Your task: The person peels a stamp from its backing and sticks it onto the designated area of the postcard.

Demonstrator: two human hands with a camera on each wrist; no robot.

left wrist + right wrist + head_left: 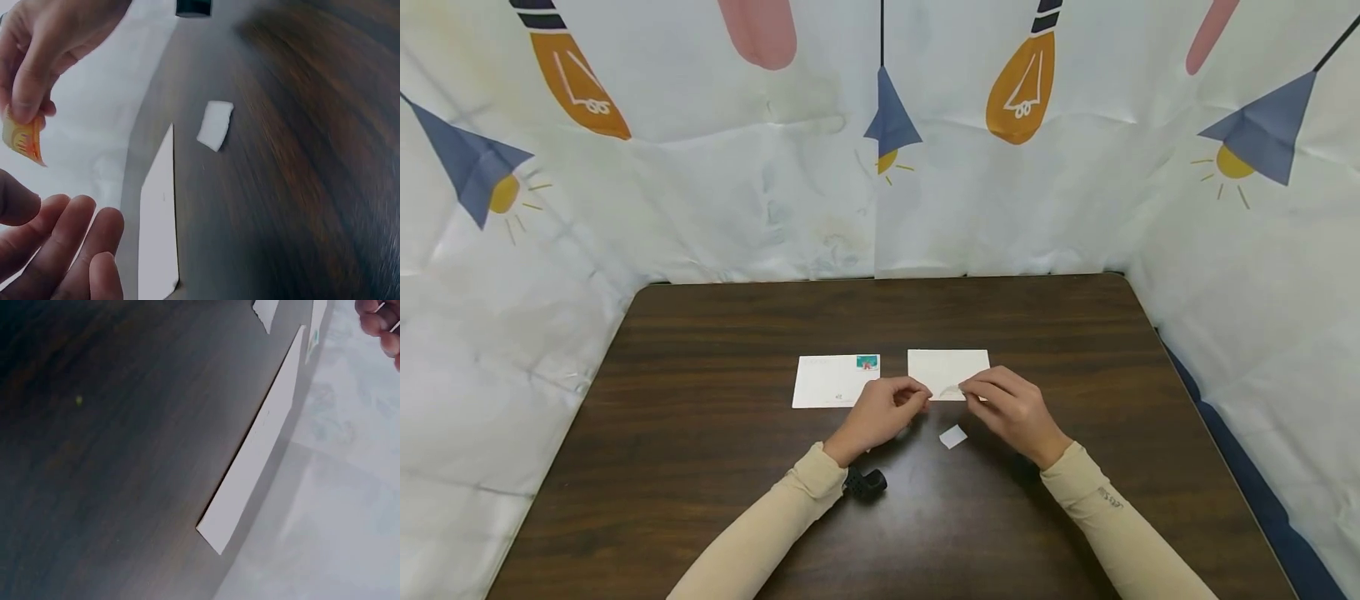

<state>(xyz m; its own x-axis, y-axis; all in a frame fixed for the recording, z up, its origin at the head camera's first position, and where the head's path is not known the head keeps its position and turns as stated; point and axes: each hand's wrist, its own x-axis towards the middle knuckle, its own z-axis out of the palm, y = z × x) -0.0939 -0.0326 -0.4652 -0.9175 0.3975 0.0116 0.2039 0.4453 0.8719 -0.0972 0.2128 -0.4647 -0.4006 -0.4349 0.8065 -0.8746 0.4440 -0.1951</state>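
My right hand (1011, 412) pinches a small orange-yellow stamp (24, 140) between thumb and fingertips, above the near edge of a plain white envelope (947, 367). From the head view that stamp looks pale and thin. Beside it on the left, my left hand (887, 408) hovers with loosely bent fingers; the left wrist view shows nothing held in its fingers (56, 231). Partly behind the left hand lies a second white envelope (827, 383), with a teal stamp (867, 362) in its top right corner. A small white paper piece (953, 437) lies between the hands, nearer the person.
Both envelopes lie flat, side by side, on a dark wood-grain table (700, 467). White curtains (820, 200) printed with lamps and bulbs hang around its back and sides. A black device (867, 483) shows under the left wrist.
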